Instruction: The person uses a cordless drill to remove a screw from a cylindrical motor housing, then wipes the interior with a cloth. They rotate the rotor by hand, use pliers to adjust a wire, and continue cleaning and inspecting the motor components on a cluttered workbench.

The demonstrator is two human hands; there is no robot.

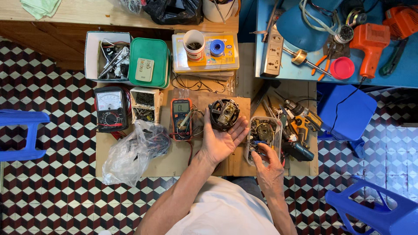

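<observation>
Cardboard sheet [174,163] laid over a red/black/white cube-pattern tile floor [52,191] is the work surface, w/ a wooden bench [87,17] at the far edge and a blue table [400,74] far right.

Left hand [220,141] is palm up and wide open, fingers spread, w/ a small round motor [224,114] resting on the fingertips, not really clamped, just cupped from below. Motor sits over the middle of the cardboard, just right of an orange-edged digital multimeter [181,118].

Right hand [267,167] is near side, fingers curled down into a clear plastic tub of screws and metal bits [261,135]. Can't tell if it's pinching anything, fingertips are buried in the clutter.

Other stuff: analog meter [110,109] far left of the cardboard, crumpled clear plastic bag [130,154] near-left, green lidded box [149,63] w/ a small remote [144,69] on top, yellow box [204,54] holding a white cup [193,43] and blue tape roll [216,47]. Cordless drill [300,119] lies right of the tub. Orange power tool [370,43], red lid [342,68] and power strip [272,50] on the blue table. Blue plastic stools [348,111] around the edges.
</observation>
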